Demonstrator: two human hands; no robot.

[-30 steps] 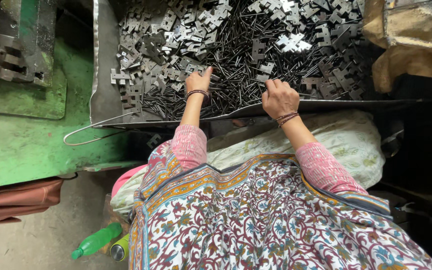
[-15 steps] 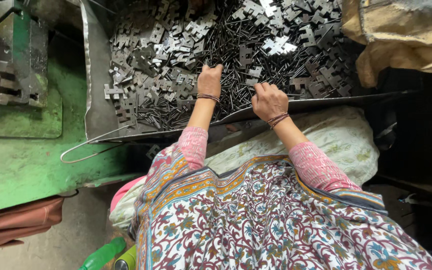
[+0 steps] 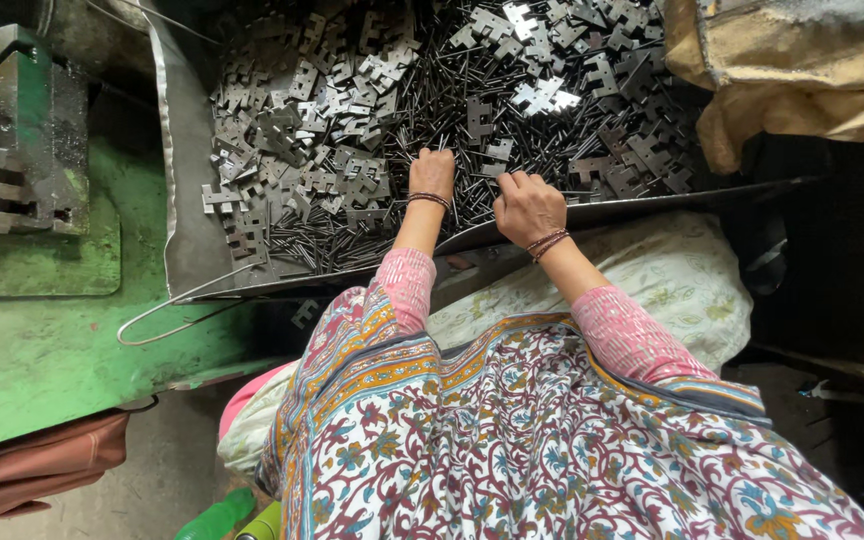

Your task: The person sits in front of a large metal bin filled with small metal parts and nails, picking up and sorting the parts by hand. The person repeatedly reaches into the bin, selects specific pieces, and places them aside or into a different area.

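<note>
Head view: the left hand (image 3: 432, 172) lies knuckles-up, fingers curled into the thin dark rods (image 3: 472, 190) in the metal tray (image 3: 177, 200); whether it pinches any, the inspector cannot tell. The right hand (image 3: 527, 205), loosely curled, rests at the tray's near edge. Stamped cross-shaped plates (image 3: 322, 120) fill the tray. Judgement: draw rods out lengthwise, clear of plate edges. A tan sack (image 3: 802, 70) lies right of the tray; no labels visible.
</note>
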